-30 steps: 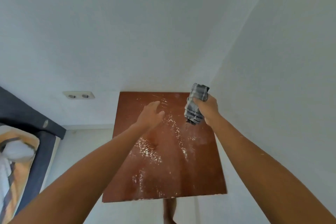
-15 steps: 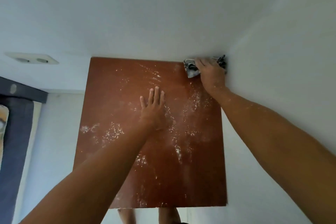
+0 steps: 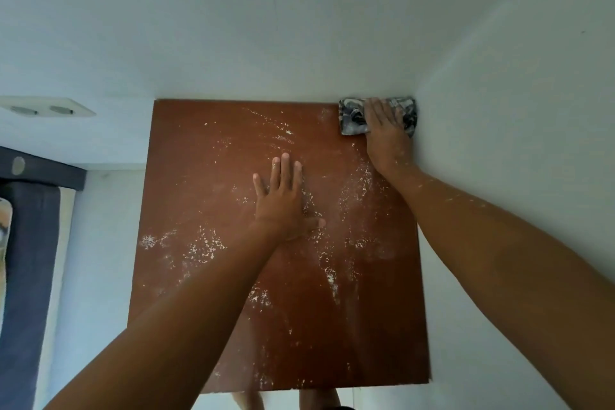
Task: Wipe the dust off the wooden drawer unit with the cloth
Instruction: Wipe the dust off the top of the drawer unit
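The wooden drawer unit (image 3: 206,176) shows its reddish-brown top from above, standing in a corner between two white walls. White dust flecks are scattered over most of the top. A grey patterned cloth (image 3: 352,118) lies flat in the far right corner. My right hand (image 3: 386,133) presses down on the cloth with fingers spread over it. My left hand (image 3: 283,200) rests flat on the middle of the top, palm down, fingers apart, holding nothing.
A white double wall socket (image 3: 46,108) sits on the back wall to the left. A dark blue bed edge (image 3: 26,243) with patterned bedding runs along the left side. My feet (image 3: 319,401) show below the unit's near edge.
My right hand brought the bunched cloth down from the air and spread it flat in the far right corner. My left hand settled flat on the top. The view tilted downward and closer.
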